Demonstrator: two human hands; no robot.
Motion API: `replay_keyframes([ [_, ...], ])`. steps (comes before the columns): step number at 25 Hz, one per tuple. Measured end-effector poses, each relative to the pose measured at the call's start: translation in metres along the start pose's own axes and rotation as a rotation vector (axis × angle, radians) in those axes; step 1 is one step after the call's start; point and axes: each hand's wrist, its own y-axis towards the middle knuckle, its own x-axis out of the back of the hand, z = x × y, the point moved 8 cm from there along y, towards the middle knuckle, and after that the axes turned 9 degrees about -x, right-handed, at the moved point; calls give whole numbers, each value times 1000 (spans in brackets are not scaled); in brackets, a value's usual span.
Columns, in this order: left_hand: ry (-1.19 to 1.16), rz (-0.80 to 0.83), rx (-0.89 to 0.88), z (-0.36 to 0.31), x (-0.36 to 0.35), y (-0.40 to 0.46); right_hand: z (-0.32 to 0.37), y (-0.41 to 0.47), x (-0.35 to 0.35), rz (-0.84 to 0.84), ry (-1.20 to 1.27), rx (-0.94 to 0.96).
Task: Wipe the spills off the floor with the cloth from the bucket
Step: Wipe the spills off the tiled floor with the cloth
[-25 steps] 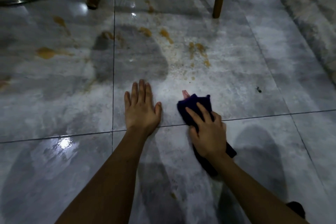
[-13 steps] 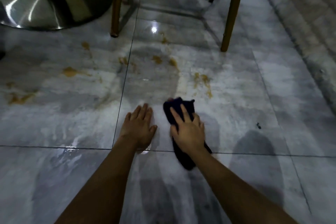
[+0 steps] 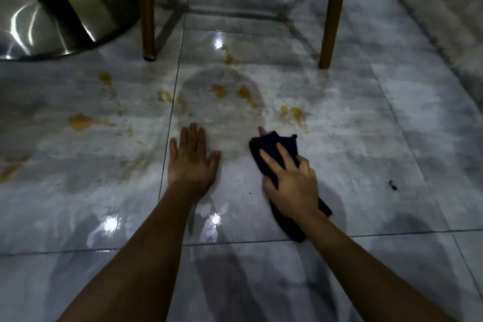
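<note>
Pressing a dark cloth (image 3: 274,149) to the floor (image 3: 366,138), the right hand (image 3: 291,183) lies on top of it with fingers spread and curled over the fabric, one fingertip poking out past the far edge. The left hand (image 3: 190,162) is flat on the tile just beside it, fingers together, thumb out, clamped on nothing and seemingly bracing the body.

There is only the head view. Compared with half a second ago the cloth has swung back out to the right, away from the left hand, and a second ago it sat about as wide. That reads as a side-to-side scrubbing stroke over the patch nearest the person. The tile around both hands looks wet and smeared but free of orange, so this near strip is likely done.

The spills (image 3: 219,90) all lie beyond the fingertips. Roughly nine or ten orange blotches can be counted: two close ahead of the right hand, two or three straight ahead of the left, and the rest off to the left; some blur together. So most of the work is left.

Counted otherwise: one cloth, two hands, three chair legs (image 3: 147,8), one metal table base (image 3: 52,8). No bucket is in view.
</note>
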Motion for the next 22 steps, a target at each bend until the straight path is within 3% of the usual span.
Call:
replay_keyframes([
  [3,33,-58,35,2,-4,6,-59,5,14,-98,-19,-271],
  [6,50,-109,31,2,-7,6,-78,60,16,-39,26,-529],
  [8,46,-126,34,3,-10,6,-50,88,8,-5,44,-514],
  [13,24,-135,31,2,-11,6,0,53,-3,-54,-24,-133],
  [15,21,-139,32,3,-11,5,-30,38,0,-72,-40,-197],
  [19,37,-120,46,4,-13,7,-59,99,7,-37,2,-562],
  [22,-21,-73,39,3,-14,13,15,137,-1,77,36,-424],
])
